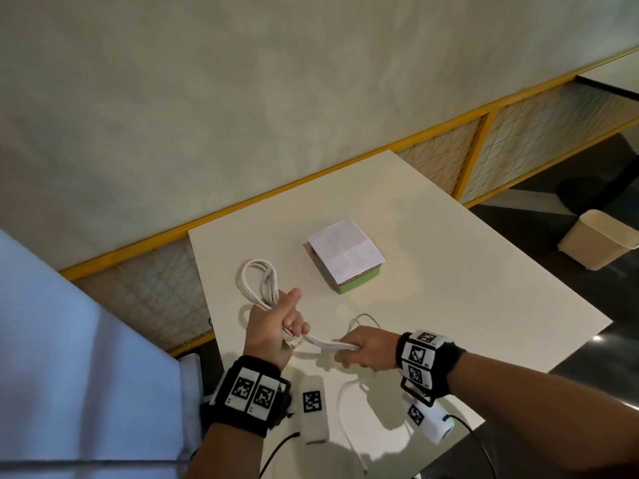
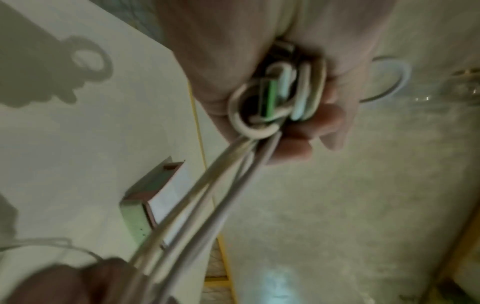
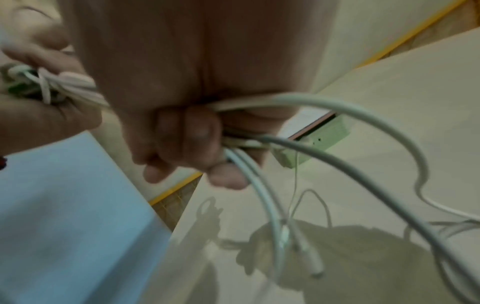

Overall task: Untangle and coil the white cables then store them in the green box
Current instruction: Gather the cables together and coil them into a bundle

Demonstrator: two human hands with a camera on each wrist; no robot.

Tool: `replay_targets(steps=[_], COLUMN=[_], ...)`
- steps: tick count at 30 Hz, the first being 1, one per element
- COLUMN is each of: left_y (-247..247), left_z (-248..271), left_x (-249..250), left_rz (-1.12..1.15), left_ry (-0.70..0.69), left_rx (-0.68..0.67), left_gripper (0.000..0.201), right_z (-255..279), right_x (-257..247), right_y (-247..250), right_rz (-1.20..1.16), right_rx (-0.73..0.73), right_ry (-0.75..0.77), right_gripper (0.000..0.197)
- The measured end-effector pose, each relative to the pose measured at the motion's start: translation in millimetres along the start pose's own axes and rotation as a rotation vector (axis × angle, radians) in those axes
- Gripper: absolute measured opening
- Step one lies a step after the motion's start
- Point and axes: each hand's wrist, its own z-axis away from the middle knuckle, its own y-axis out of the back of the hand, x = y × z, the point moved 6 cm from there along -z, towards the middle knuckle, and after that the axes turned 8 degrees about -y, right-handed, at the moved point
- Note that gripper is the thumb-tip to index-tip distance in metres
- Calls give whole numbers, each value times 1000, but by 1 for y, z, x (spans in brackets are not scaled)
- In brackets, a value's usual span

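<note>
My left hand (image 1: pixel 276 323) grips a bundle of white cables (image 1: pixel 257 283) above the table, loops sticking up out of the fist. In the left wrist view the coils (image 2: pixel 259 115) sit knotted in the palm. Several strands (image 1: pixel 325 343) run taut across to my right hand (image 1: pixel 363 347), whose fingers (image 3: pixel 187 139) curl round them. Loose cable ends (image 3: pixel 298 236) hang below the right hand, and thin cable (image 1: pixel 345 402) trails over the table. The green box (image 1: pixel 349 262) lies beyond the hands with white paper over its top.
The white table (image 1: pixel 466 288) stands beside a wall with a yellow-framed panel (image 1: pixel 484 140). A beige bin (image 1: pixel 598 240) sits on the dark floor at right. A pale blue surface (image 1: pixel 69 340) fills the left. The table's near edge lies just under my wrists.
</note>
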Motion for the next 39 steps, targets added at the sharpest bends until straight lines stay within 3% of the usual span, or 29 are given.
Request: replay_targets(steps=[5,8,10,16,24,31,34,39], left_y=[34,41,37,20,-3,-17,-19,-18], left_z=[4,11,15,18,31,31,32,39], left_x=[-26,-49,-61,-68,-72,-71,-73,-79], left_rz=[-240,-341,-374,-371,-434,-556,-638,-746], left_ry=[77,131,148,164,149,151,165,131], left_rx=[33,17,-12,-125,-371,-447,-471,-529], left_gripper=[38,21,19,45,41,40,30,8], right_z=[15,27,31,24,22,21,18,12], right_x=[-5,-19,-29,-39,-44,-47,-49,-41], right_y=[30,50,52,52,54,57,60,56], right_rz=[493,499,383,9,18,50,126,228], right_rx=[208,433,487,453,455,525,555,408], right_ry=[-62,-71,-37,56,166,121,96,-39], right_gripper=[26,22,24,54,69,48,40,44])
